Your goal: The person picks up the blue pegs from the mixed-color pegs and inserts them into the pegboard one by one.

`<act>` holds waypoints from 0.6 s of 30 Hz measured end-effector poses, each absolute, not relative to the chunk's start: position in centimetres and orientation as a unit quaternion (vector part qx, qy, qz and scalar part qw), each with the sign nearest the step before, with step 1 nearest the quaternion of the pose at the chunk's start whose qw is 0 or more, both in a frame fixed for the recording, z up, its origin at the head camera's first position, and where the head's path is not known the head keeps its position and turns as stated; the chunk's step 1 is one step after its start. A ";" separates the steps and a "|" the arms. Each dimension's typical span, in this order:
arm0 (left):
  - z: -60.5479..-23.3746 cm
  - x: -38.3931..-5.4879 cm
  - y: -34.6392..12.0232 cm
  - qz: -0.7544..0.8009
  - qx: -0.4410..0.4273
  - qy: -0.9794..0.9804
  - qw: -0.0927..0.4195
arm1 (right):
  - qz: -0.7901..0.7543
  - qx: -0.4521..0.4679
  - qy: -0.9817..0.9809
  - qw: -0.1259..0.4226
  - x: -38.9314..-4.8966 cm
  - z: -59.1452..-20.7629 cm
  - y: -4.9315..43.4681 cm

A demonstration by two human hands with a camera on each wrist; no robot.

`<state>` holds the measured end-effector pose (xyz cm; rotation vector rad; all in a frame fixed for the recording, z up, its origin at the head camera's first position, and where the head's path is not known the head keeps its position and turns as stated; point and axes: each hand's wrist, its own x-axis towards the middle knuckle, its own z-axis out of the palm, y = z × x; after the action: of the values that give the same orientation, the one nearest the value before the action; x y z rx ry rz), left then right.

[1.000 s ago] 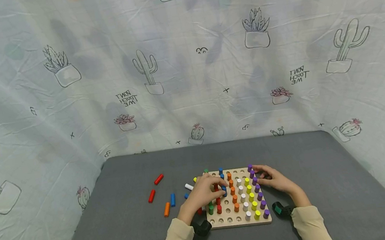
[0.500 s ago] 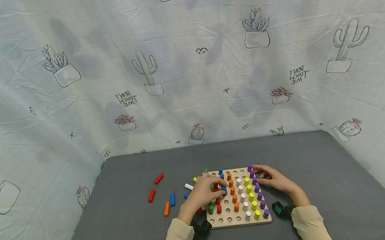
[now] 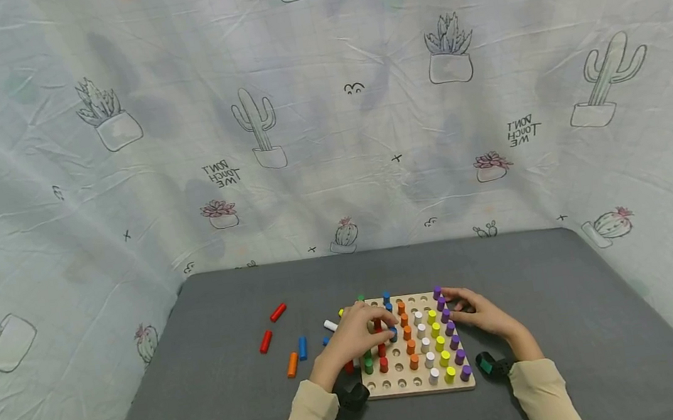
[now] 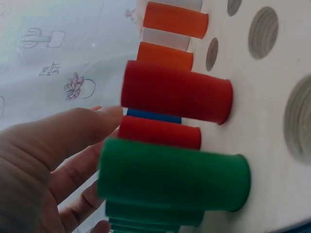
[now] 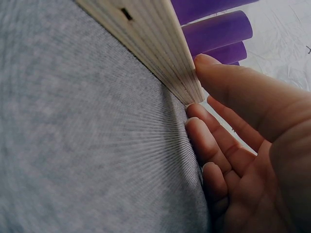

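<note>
A wooden pegboard (image 3: 393,375) holds upright pegs in coloured columns. Over its left part reaches my left hand (image 3: 354,333), thumb and index finger pinching a blue peg (image 3: 394,335) that stands in the blue column. In the left wrist view that blue peg (image 4: 154,115) is mostly hidden behind a red peg (image 4: 177,92); a green peg (image 4: 172,177) stands closest to the camera. At the board's right edge, my right hand (image 3: 486,317) grips the side, thumb beside the purple pegs (image 5: 218,33) and fingertips against the lower edge.
Loose pegs lie left of the board on the grey table (image 3: 208,400): two red, an orange peg (image 3: 292,365), a blue peg (image 3: 302,348) and a white peg (image 3: 330,326). Others are partly hidden by the left arm. A patterned curtain (image 3: 326,132) hangs behind.
</note>
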<state>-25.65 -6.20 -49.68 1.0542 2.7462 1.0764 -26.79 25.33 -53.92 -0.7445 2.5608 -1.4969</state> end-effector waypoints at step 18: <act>-48.5 -25.9 -9.5 0.367 0.289 0.883 -0.036 | -0.467 -0.236 0.851 0.038 -26.0 -52.7 24.6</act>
<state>-25.91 -9.48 -48.52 0.9310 2.8419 1.1791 -25.99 24.59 -52.70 -0.7250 2.6105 -1.4324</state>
